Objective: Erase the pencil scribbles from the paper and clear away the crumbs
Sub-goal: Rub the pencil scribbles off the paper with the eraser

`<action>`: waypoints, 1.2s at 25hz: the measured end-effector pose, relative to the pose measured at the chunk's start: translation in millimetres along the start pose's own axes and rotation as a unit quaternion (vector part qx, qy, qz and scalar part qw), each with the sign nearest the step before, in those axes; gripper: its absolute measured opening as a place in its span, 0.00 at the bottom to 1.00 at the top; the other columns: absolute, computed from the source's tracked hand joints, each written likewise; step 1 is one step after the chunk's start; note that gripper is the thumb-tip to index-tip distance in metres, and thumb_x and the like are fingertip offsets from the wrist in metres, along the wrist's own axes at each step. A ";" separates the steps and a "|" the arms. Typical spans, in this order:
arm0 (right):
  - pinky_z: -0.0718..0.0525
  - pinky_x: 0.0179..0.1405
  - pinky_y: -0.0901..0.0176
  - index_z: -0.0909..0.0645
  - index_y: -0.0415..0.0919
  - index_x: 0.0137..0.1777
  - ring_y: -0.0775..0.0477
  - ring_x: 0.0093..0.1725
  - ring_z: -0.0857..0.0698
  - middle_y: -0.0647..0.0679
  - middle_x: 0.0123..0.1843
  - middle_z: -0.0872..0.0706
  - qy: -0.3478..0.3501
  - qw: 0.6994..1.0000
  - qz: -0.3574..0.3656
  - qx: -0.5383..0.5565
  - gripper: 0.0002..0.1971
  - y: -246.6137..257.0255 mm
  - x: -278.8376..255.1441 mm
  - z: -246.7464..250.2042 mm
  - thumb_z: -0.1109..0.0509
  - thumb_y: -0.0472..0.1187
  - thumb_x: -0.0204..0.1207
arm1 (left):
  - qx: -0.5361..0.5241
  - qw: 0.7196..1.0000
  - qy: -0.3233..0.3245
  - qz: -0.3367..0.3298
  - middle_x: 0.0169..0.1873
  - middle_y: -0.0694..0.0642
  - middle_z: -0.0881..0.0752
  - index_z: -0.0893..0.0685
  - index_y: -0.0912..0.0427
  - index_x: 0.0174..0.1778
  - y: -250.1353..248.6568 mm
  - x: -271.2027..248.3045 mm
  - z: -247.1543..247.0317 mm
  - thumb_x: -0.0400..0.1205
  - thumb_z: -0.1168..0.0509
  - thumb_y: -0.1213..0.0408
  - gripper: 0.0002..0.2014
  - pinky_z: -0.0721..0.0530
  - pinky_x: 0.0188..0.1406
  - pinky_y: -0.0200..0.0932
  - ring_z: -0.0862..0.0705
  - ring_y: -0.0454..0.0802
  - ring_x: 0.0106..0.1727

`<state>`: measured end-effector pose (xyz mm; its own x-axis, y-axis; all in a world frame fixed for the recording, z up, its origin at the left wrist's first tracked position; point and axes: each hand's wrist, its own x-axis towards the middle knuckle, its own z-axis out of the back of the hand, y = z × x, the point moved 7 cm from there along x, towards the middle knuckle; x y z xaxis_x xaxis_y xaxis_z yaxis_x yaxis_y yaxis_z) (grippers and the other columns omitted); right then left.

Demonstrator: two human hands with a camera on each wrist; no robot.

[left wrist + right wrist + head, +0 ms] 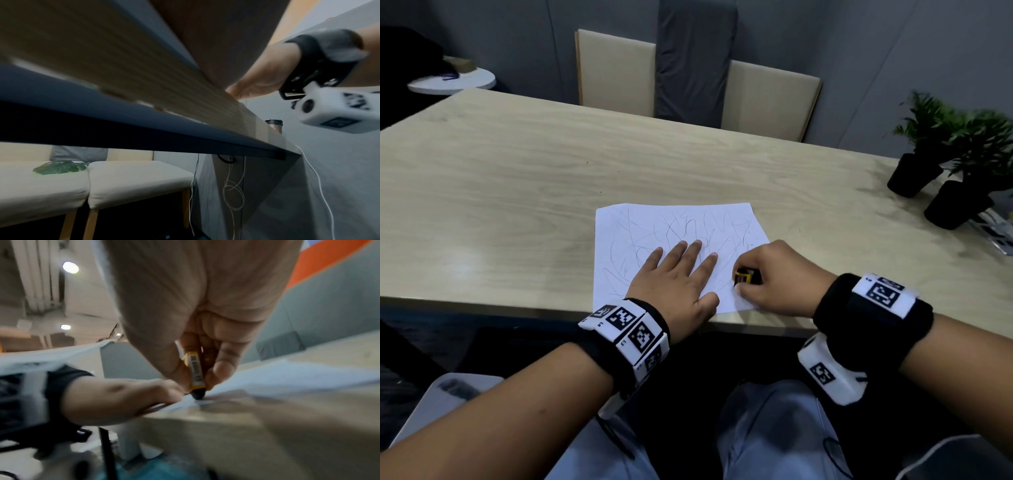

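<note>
A white sheet of paper [654, 226] covered in pencil scribbles lies near the front edge of the wooden table [517, 178]. My left hand [678, 274] lies flat on the sheet, fingers straight and spread, pressing it down. Just right of it, my right hand [767, 277] pinches a dark eraser in a yellow sleeve [744, 277], held upright. In the right wrist view the eraser [196, 374] has its dark tip down on the paper [287, 378] near the sheet's front right corner. No crumbs are plain to see.
Two potted plants [955, 161] in black pots stand at the table's right end. Beige chairs [616, 72] with a grey cloth over them sit behind the far edge. A small round white table [452, 82] is at the far left. Cables [234, 191] hang below the tabletop.
</note>
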<state>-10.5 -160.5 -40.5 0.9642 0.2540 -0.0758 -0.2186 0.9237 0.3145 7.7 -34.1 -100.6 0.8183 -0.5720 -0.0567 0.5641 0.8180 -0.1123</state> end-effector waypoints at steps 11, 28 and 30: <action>0.18 0.38 0.58 0.13 0.41 0.42 0.53 0.36 0.18 0.50 0.36 0.13 0.011 1.000 -0.002 0.005 0.05 2.4 2.9 -2.4 0.29 0.41 0.73 | 0.001 1.000 0.014 -0.004 0.86 0.50 0.63 0.62 0.43 0.86 -0.5 0.4 -1.6 0.79 0.67 0.42 0.36 0.63 0.83 0.54 0.64 0.48 0.86; 0.19 0.39 0.54 0.13 0.36 0.42 0.46 0.40 0.15 0.44 0.38 0.11 -0.024 0.998 -0.058 0.005 0.06 -18.2 7.1 12.2 0.30 0.38 0.72 | -0.001 1.000 0.001 -0.002 0.86 0.50 0.62 0.61 0.44 0.86 -0.7 -0.1 -0.6 0.85 0.60 0.43 0.33 0.63 0.84 0.54 0.63 0.48 0.86; 0.19 0.39 0.53 0.13 0.36 0.42 0.46 0.39 0.15 0.44 0.37 0.12 -0.016 0.999 -0.041 0.007 0.07 -9.7 4.0 6.0 0.31 0.38 0.72 | -0.002 1.000 0.003 0.000 0.86 0.50 0.62 0.61 0.44 0.86 -0.3 0.1 -0.9 0.81 0.64 0.42 0.35 0.63 0.84 0.54 0.63 0.48 0.86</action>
<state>-3.6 -170.1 -38.2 0.9833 0.1675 -0.0709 -0.1363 0.9368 0.3223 7.5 -34.4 -101.4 0.8175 -0.5725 -0.0628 0.5637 0.8177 -0.1171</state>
